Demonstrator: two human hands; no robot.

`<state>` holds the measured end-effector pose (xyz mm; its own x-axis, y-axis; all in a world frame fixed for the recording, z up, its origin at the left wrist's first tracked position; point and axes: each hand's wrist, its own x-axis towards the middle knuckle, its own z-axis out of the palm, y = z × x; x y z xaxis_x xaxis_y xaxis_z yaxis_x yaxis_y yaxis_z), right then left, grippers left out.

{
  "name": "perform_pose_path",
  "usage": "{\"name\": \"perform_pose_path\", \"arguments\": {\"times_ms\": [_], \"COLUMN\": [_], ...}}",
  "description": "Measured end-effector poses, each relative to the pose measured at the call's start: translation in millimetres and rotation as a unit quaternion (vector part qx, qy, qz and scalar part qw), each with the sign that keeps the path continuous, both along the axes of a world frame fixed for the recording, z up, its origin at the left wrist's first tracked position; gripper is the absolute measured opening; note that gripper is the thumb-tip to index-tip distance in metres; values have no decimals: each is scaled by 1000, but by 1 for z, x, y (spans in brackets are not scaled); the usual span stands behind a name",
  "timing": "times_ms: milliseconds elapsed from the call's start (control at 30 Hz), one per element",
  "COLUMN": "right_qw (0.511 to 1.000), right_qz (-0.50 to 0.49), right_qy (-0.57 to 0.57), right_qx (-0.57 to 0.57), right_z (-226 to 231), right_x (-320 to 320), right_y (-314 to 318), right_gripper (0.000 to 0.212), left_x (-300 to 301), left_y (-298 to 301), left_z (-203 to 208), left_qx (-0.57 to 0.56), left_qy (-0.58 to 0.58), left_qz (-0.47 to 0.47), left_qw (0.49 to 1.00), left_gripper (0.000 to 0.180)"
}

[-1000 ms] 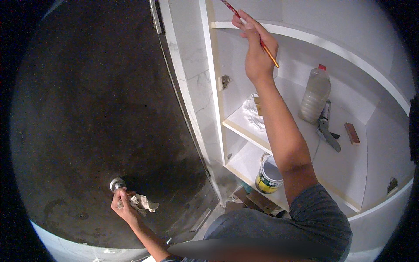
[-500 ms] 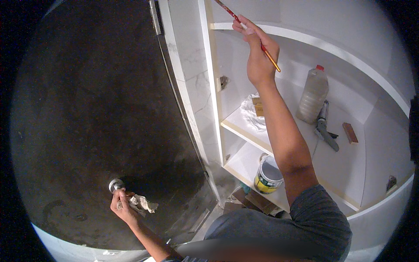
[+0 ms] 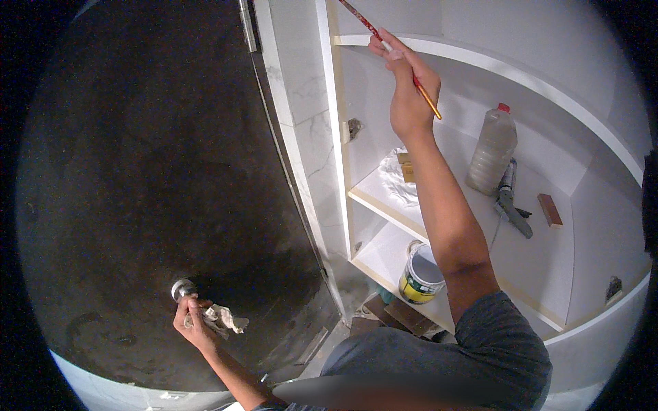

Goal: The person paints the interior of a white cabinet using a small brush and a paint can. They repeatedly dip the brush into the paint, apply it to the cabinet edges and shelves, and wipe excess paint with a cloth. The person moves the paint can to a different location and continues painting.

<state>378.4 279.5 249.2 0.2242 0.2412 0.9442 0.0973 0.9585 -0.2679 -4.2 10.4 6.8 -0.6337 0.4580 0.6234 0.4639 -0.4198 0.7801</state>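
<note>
My right hand is raised by the upper shelf's left end, its fingers closed round a thin paintbrush with a red and gold handle. The brush slants up to the left, and its far end leaves the picture at the top edge. Low on the dark door, my left hand is closed on a crumpled, stained whitish rag. Those fingers are at the round metal doorknob; whether they also grip the knob is hard to make out.
On the white shelf unit stand a clear bottle with a red cap, a grey caulking gun and a reddish block. A white crumpled sheet lies beside a small box. Lower down is a paint can.
My right hand and the brush have shifted very slightly right and down in the picture. My left hand stays at the knob with the rag.
</note>
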Motion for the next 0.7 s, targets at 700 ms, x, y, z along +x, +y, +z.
{"name": "perform_pose_path", "arguments": {"times_ms": [700], "right_qw": [999], "right_qz": [1], "right_qy": [-7], "right_qx": [-31], "right_z": [-19], "right_x": [-4], "right_y": [-8], "right_gripper": [32], "left_x": [0], "left_y": [-2], "left_z": [2], "left_qx": [-14], "left_qy": [10], "left_qz": [2], "left_qw": [1000], "left_gripper": [32]}}
